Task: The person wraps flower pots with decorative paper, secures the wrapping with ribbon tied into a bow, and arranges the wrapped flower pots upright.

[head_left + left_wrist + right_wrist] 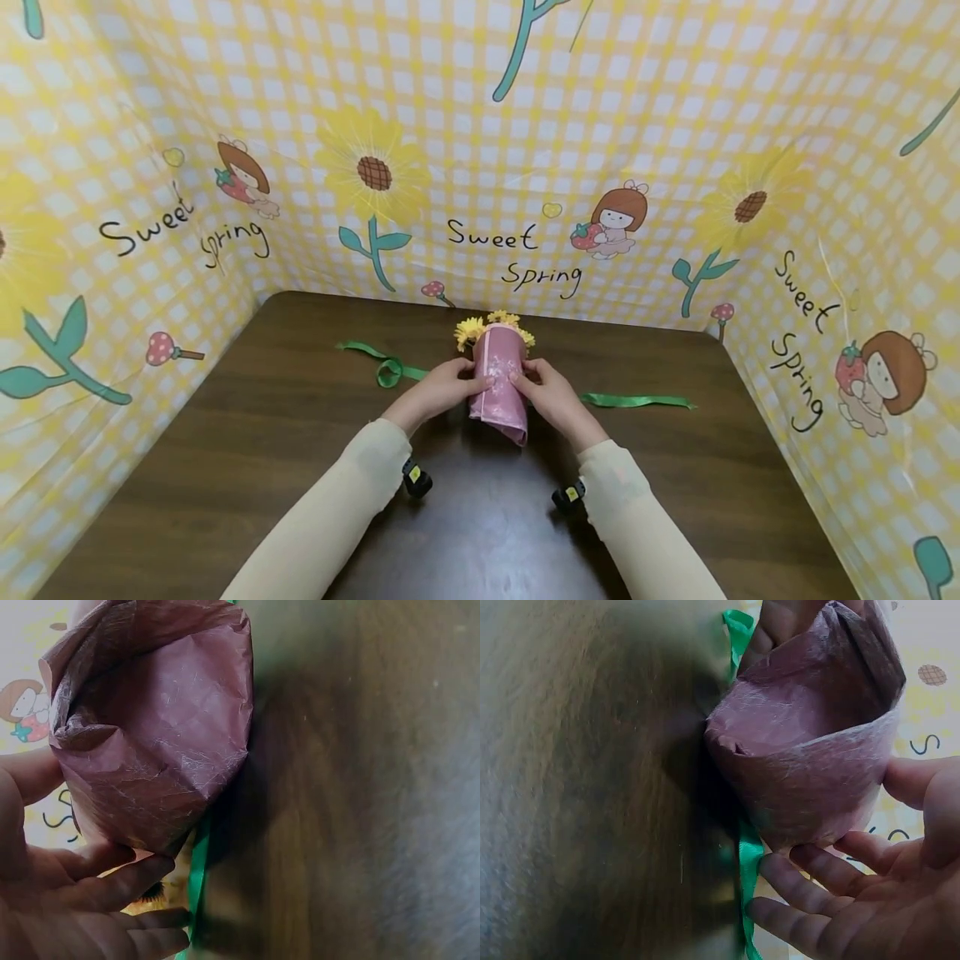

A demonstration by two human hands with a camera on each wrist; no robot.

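A bouquet wrapped in pink paper (501, 392) is held over the middle of the dark table, its yellow flowers (470, 330) showing at the far end. My left hand (442, 387) grips the wrap from the left, thumb on top and fingers along the side. From the right, my right hand (553, 395) holds it the same way. Both wrist views look into the wrap's open near end, where the paper (172, 712) is creased and hollow. A green ribbon (750, 877) runs beneath the bouquet, close to the right hand's fingertips; its middle is hidden.
The ribbon's curled left end (389, 372) and flat right end (637, 401) stick out to either side on the wooden table (300, 467). Yellow checked cloth (480, 167) with printed flowers and figures walls the table at the back and both sides.
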